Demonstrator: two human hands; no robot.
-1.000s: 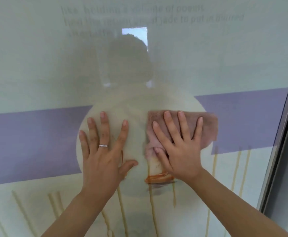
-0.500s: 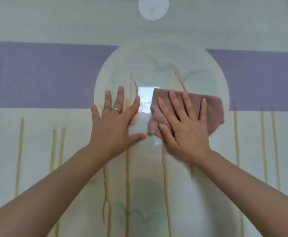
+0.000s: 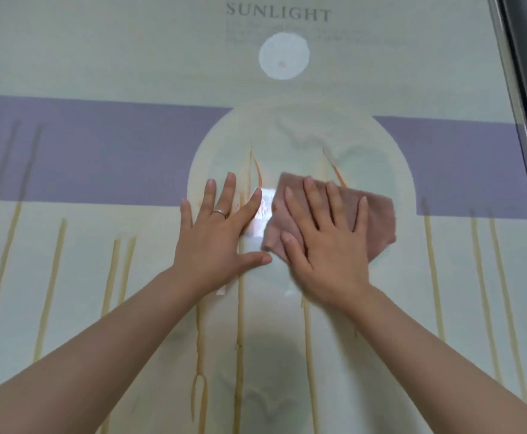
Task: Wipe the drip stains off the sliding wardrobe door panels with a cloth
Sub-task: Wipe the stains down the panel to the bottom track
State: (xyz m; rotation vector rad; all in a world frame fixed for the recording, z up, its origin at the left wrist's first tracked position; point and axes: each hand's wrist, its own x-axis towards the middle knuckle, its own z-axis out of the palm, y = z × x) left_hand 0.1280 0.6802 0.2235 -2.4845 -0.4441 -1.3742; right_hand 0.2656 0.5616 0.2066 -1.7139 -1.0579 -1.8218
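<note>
Glossy sliding wardrobe door panel (image 3: pixel 105 57), printed pale green with a lilac horizontal band, a cream arch and the word SUNLIGHT near its top edge; a grey metal frame rail (image 3: pixel 525 126) borders it on the right. Long yellowish-brown drip stains (image 3: pixel 240 333) run vertically down the panel, their long axes parallel to the rail; two shorter orange streaks sit inside the arch above the hands. Folded dusty-pink cloth (image 3: pixel 378 220), lying flat against the panel within the arch, just right of centre; its long axis runs roughly across the panel, at right angles to the drips, with one corner pointing up and to the left. Right hand (image 3: pixel 327 242): fingers straight and spread, palm pressing the cloth to the panel, nothing gripped. Left hand (image 3: pixel 221 233): fingers straight and splayed, laid bare on the panel just beside the cloth, holding nothing; a thin silver ring (image 3: pixel 219 213) on one finger.

Probable hazards: the cloth is only pressed, not gripped, so it could slide from under the palm during a stroke; the bare left palm lies across a stain line and could smear residue or leave prints; hard leaning could push the sliding panel along its track; a soiled cloth could spread stain rather than lift it.
</note>
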